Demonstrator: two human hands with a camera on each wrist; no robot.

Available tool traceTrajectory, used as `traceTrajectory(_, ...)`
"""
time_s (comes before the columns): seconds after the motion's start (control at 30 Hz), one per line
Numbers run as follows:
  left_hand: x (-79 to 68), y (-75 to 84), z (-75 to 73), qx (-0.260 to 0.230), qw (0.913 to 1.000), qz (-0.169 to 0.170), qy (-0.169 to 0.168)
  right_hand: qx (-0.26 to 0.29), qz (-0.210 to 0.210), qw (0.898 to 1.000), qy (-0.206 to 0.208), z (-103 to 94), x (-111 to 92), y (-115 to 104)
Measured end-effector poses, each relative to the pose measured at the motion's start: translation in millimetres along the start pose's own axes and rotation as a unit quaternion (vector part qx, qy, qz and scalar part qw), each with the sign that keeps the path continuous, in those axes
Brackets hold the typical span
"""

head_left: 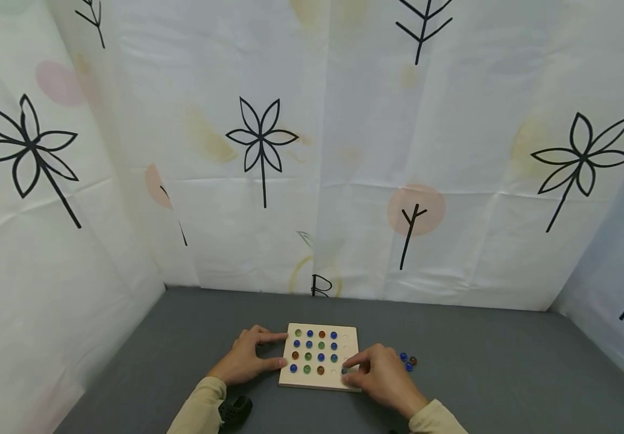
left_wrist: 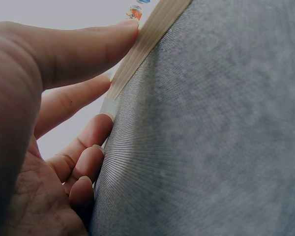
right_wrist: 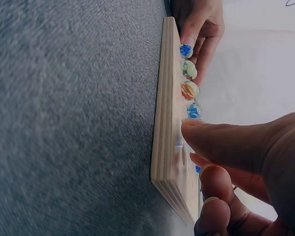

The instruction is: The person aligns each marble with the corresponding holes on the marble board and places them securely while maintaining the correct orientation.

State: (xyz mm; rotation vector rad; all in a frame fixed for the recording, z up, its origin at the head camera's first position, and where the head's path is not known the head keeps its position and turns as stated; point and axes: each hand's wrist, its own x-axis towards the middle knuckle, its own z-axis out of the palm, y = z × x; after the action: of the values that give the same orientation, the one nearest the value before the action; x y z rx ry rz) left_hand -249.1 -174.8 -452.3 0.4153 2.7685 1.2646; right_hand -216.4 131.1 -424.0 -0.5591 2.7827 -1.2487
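A pale wooden board [head_left: 286, 380] with rows of shallow hollows lies on the grey table, several of them filled with blue, green and brown glass marbles. My left hand [head_left: 246, 355] is at its left side, thumb and extended index finger touching the edge; the other fingers bend near the cloth in the left wrist view. Over the front right part of the board, my right hand [head_left: 382, 377] pinches a blue marble [head_left: 344, 372] between thumb and fingertips. That blue marble [right_wrist: 193, 110] shows just past the thumb tip in the right wrist view, in line with the front row.
A small group of loose marbles [head_left: 409, 366], blue and brown, lies on the table right of the board, behind my right hand. A dark strapped object [head_left: 236, 411] is by the left wrist. Patterned white cloth [head_left: 344, 241] hangs behind the table and along both sides.
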Motion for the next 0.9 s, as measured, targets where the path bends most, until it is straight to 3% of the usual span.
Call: traceTrajectory(0.9, -0.3, 0.8, 0.2, 0.002, 1.0, 0.004, 0.002, -0.006, -0.023, 1.0, -0.002, 11.9, 7, -8)
